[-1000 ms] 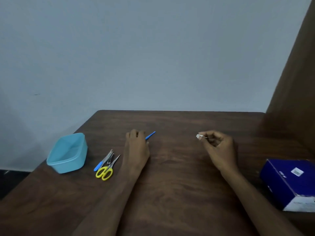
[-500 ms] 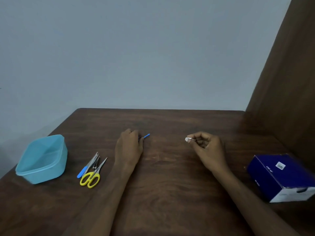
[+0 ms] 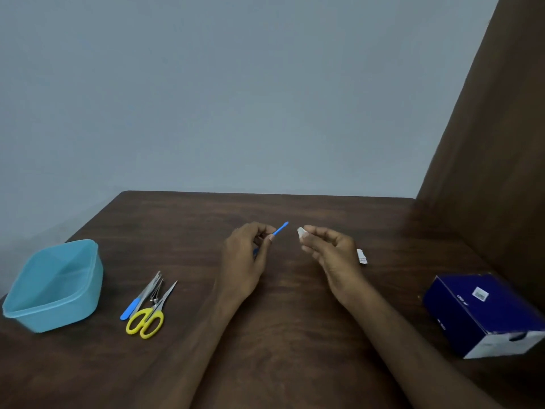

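Observation:
My left hand [image 3: 246, 258] pinches a thin blue stick-like tool [image 3: 280, 229] above the brown wooden table [image 3: 280, 335]; the tool's tip points up and right. My right hand [image 3: 330, 252] pinches a small white piece [image 3: 300, 232] between thumb and fingertips, a short gap to the right of the blue tip. Another small white scrap [image 3: 362, 256] shows just behind my right hand; whether it lies on the table or is held I cannot tell.
A light blue plastic tub [image 3: 53, 286] stands at the table's left edge. Beside it lie yellow-handled scissors [image 3: 150, 315], a blue-handled metal tool [image 3: 138, 299] and small tweezers. A dark blue box [image 3: 483, 314] sits at right, next to a brown wooden panel [image 3: 495, 160].
My left hand has lifted the blue tool off the table and turned it upward. Both hands have drawn closer together, the white piece now near the blue tip.

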A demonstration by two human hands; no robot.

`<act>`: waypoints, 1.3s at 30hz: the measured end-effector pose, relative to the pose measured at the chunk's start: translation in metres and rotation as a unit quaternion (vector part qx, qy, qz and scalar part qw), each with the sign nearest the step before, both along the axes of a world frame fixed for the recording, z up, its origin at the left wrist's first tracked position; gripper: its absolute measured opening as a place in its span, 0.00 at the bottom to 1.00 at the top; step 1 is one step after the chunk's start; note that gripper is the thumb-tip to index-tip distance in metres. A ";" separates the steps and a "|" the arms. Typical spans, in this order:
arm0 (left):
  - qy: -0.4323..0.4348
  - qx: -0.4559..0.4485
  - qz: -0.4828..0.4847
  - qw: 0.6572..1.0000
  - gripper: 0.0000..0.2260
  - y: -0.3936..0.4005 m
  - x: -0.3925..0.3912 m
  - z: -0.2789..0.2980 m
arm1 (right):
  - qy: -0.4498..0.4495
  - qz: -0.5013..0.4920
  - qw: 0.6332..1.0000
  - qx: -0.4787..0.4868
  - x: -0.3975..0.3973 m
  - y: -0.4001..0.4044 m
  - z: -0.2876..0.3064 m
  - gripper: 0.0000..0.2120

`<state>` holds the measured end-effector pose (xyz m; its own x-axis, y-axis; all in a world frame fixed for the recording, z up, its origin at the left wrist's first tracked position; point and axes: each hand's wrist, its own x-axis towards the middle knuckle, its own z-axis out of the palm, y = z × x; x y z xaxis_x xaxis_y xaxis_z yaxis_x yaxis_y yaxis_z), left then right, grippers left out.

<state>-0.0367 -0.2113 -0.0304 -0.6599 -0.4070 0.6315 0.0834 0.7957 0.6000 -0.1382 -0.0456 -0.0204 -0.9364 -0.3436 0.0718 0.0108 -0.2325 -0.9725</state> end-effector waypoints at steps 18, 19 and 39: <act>-0.114 0.108 -0.094 0.983 0.03 0.009 -0.001 0.004 | 0.034 -0.031 0.998 -0.050 -0.017 0.009 -0.004 0.06; -0.121 0.112 -0.097 0.982 0.03 0.009 -0.001 0.004 | 0.031 -0.034 0.997 -0.056 -0.017 0.009 -0.004 0.06; -0.075 0.244 -0.146 0.956 0.07 0.001 -0.002 0.005 | 0.697 -0.171 0.634 0.288 -0.018 0.018 -0.005 0.09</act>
